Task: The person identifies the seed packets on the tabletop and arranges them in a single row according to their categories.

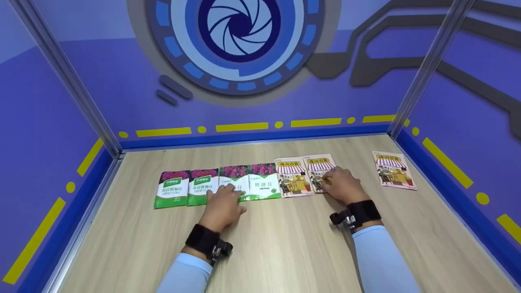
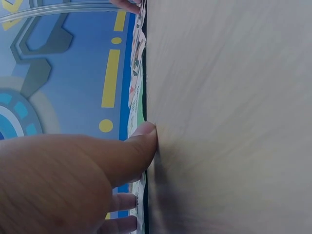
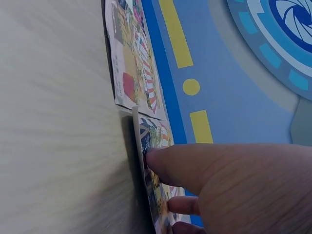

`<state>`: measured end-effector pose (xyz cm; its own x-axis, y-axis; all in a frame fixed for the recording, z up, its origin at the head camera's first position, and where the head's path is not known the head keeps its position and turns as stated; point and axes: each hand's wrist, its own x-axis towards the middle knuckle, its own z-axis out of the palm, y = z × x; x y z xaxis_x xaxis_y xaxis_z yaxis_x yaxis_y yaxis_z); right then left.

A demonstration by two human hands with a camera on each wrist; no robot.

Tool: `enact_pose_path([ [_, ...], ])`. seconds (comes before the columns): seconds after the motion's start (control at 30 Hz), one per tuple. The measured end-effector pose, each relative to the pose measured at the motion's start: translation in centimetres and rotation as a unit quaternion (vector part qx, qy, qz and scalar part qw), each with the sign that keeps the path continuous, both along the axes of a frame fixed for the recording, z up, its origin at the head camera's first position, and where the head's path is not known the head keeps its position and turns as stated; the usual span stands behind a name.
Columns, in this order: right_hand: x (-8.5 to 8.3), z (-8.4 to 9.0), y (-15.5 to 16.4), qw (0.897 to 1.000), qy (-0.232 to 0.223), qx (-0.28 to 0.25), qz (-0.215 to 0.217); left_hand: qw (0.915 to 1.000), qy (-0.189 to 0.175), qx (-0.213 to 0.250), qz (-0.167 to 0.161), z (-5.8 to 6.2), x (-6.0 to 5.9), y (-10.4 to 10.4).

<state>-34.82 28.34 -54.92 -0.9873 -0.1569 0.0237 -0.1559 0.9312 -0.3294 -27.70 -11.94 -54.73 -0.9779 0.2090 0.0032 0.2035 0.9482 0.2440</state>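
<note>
From the head view, the left hand [image 1: 223,202] lies flat, fingers straight, on the third green seed packet [image 1: 233,182] in a row of four toward the worktop's [image 1: 285,244] far edge; "IMPATIENS" reads on the leftmost packet [image 1: 172,189].

The right hand [image 1: 341,184] presses fingertips on a shopfront packet [image 1: 320,171]; another shopfront packet [image 1: 394,169] lies near the far right corner.

From the right wrist view, the thumb [image 3: 195,165] touches that packet's edge.

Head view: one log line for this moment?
left hand flat on green seed packets | right hand touching shop-front packet | another packet apart, right

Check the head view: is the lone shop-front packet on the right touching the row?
No, the lone shop-front packet lies apart on bare table, well right of the right hand.
</note>
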Motion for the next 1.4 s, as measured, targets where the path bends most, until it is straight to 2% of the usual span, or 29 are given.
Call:
enact_pose_path([
  [0.6,0.1,0.1,-0.2,1.0,0.004,-0.004,0.009,1.0,0.002,0.006,-0.007,0.0,-0.1,-0.2],
  [0.9,0.0,0.7,0.1,1.0,0.005,-0.02,-0.006,1.0,-0.002,0.005,-0.006,0.0,-0.1,-0.2],
  [1.0,0.1,1.1,0.8,0.999,0.015,-0.03,-0.028,1.0,-0.005,0.005,-0.006,0.0,0.0,-0.1],
  [1.17,0.3,1.3,2.8,0.995,0.025,-0.042,-0.091,0.9999,-0.009,0.002,-0.004,0.1,0.0,-0.1],
  [1.3,0.5,0.8,5.0,0.989,0.033,-0.049,-0.133,0.9999,-0.013,-0.001,-0.003,0.2,0.0,0.0],
  [1.37,0.6,0.6,6.3,0.987,0.033,-0.046,-0.148,0.9999,-0.016,-0.002,-0.003,0.3,0.0,0.0],
  [1.4,0.7,0.4,6.9,0.989,0.029,-0.025,-0.145,0.9999,-0.014,-0.003,-0.004,0.3,0.1,0.0],
])
